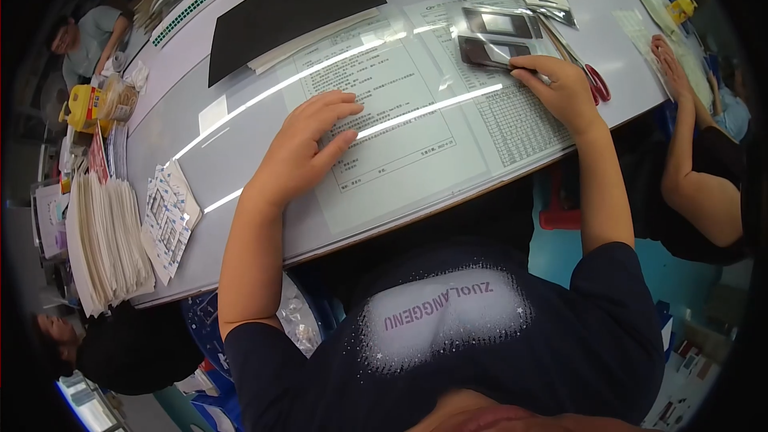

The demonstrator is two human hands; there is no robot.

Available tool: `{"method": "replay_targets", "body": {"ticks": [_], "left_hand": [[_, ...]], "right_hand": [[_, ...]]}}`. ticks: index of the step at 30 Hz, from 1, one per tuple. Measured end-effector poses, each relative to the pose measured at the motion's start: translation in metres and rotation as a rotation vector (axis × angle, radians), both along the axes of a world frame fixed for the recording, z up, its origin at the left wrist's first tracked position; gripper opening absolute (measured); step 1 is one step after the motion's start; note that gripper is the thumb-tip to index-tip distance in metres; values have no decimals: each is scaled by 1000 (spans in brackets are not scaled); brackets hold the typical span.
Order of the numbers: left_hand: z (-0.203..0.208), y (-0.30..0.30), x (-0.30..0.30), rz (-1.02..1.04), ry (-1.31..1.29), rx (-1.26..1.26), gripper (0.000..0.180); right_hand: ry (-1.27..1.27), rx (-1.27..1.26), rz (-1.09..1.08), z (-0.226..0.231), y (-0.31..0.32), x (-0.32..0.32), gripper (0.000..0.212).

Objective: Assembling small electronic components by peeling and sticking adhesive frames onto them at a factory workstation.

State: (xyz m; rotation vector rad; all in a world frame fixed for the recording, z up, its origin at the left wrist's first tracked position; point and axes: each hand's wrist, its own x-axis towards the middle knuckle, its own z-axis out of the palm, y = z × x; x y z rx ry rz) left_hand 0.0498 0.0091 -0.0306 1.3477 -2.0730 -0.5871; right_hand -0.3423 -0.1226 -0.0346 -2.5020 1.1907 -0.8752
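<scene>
My left hand [308,140] rests over the glass-topped table with its fingers apart and nothing in them. Under the clear sheet below it lies a printed page [392,136]. My right hand [560,92] pinches the near right edge of a dark flat panel [480,52] with a lighter rectangular window. Its fingers hide that end of the panel. Just beyond lies a second dark panel [524,26] of the same kind, in or on clear film. A pair of red-handled scissors [596,84] lies to the right of my right hand.
A large black sheet [296,12] lies over papers at the far side. White sheets with cutouts [172,212] sit at the left, beside a thick paper stack [104,240]. A yellow container [84,108] stands further left. Another person's arm [680,112] rests at the right.
</scene>
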Motion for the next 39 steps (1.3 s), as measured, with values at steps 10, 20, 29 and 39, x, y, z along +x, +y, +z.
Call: {"method": "replay_targets", "body": {"ticks": [10, 20, 29, 39], "left_hand": [[9, 2, 31, 86, -74, -26, 34], [-7, 10, 62, 379, -384, 80, 76], [-8, 13, 65, 392, -396, 42, 83], [-4, 17, 76, 423, -425, 98, 84]], "right_hand": [[-213, -389, 204, 60, 29, 71, 23], [215, 49, 985, 24, 49, 188, 14], [149, 214, 685, 2, 8, 262, 27], [59, 108, 769, -19, 5, 270, 23]]}}
